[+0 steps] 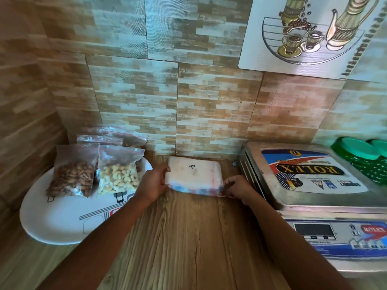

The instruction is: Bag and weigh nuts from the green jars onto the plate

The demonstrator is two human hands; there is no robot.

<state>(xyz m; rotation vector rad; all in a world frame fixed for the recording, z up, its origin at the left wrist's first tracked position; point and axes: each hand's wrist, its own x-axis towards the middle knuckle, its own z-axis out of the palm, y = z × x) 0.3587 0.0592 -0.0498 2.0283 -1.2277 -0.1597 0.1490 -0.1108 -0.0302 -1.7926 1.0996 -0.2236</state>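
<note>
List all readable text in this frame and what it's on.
"ROLEX": upside down on the scale's pan sticker.
"ROLEX": on the red badge on the scale's front panel.
Small print on both scale stickers: too blurred to read.
Black mark on the pack of bags: too small to read.
The display: dark, no digits.

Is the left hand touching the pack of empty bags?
Touching. The head view shows the left hand gripping the left edge of the pack of empty bags, thumb on top.
</note>
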